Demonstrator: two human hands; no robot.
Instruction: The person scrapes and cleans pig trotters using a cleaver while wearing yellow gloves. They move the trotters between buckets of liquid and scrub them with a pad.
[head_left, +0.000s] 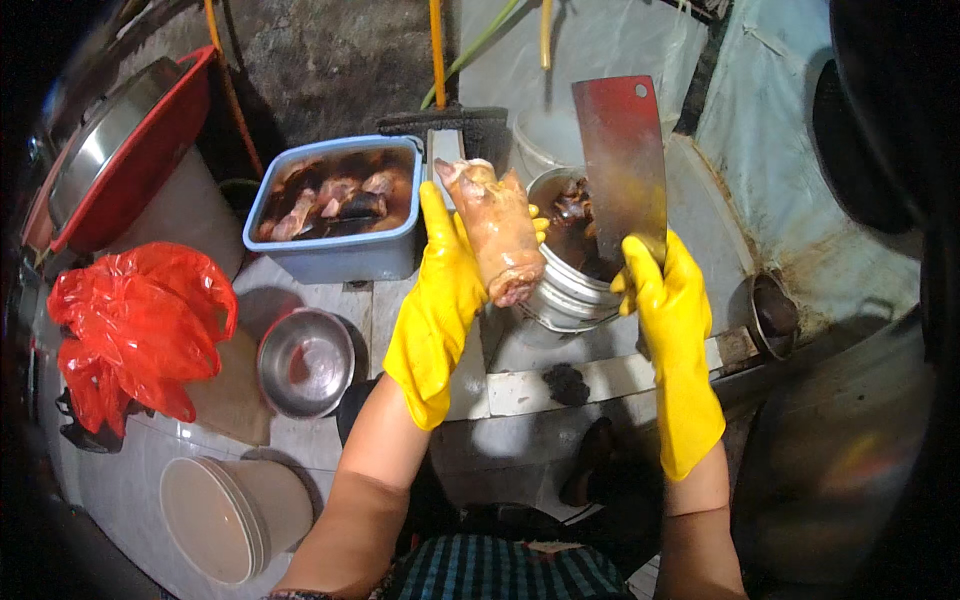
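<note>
We wear a yellow rubber glove on each hand. Our left hand grips a pig's trotter, holding it up in the middle of the view; the thumb lies along its near side, and the other fingers pass behind it, their tips showing at its far edge. The trotter is tilted, its toe end up and to the left, its cut end low and to the right. Our right hand is closed round the handle of a cleaver, which the glove mostly hides. We hold the broad blade upright, apart from the trotter and overlapping, in our view, a white bucket that contains dark pieces in murky liquid.

Left of the trotter we see a blue rectangular tub, where meat pieces sit in brownish liquid. Nearer us stands a round steel bowl, and beside it a red plastic bag. A pale plastic bucket stands at lower left. At upper left a steel basin rests against a red basin. Checked fabric covers us at the lower edge.
</note>
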